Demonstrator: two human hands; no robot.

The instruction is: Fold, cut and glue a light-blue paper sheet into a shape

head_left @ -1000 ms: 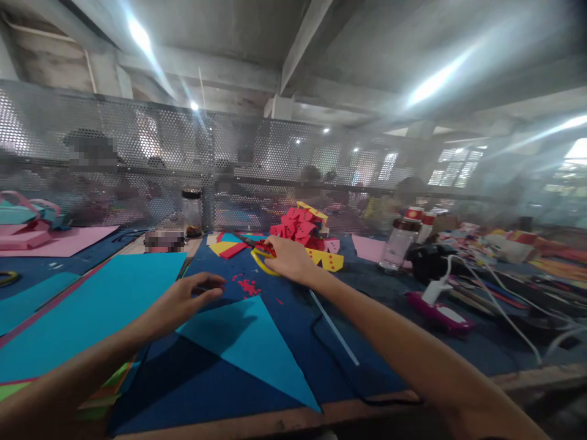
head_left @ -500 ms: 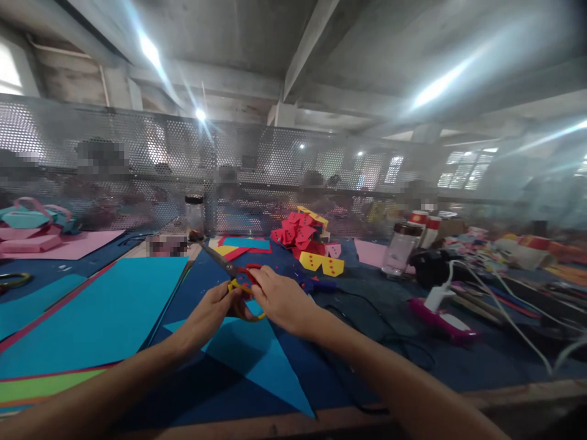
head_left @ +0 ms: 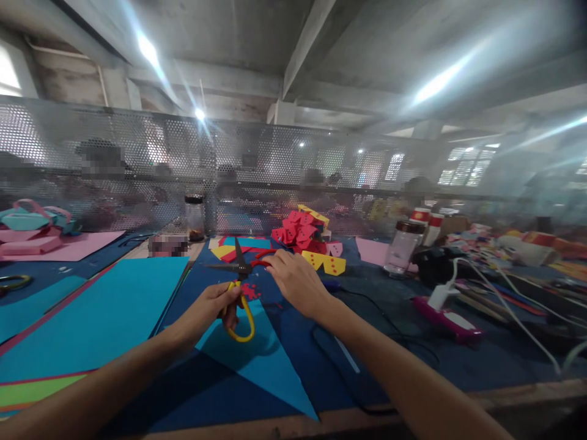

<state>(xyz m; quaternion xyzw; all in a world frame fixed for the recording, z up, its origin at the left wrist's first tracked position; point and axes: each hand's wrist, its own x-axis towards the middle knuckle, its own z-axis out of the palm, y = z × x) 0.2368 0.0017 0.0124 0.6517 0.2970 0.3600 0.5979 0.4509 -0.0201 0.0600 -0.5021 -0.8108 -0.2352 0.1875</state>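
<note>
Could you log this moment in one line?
left hand: holding yellow handle; right hand: holding red handle; scissors: blades spread; blue triangle: on table

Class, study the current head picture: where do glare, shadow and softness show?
Head view: glare streaks out from the ceiling lights; head view: below the left hand and scissors, soft shadow darkens the blue paper triangle; head view: the background beyond the mesh partition looks hazy, with pixelated patches; head view: the far right edge looks smeared.
</note>
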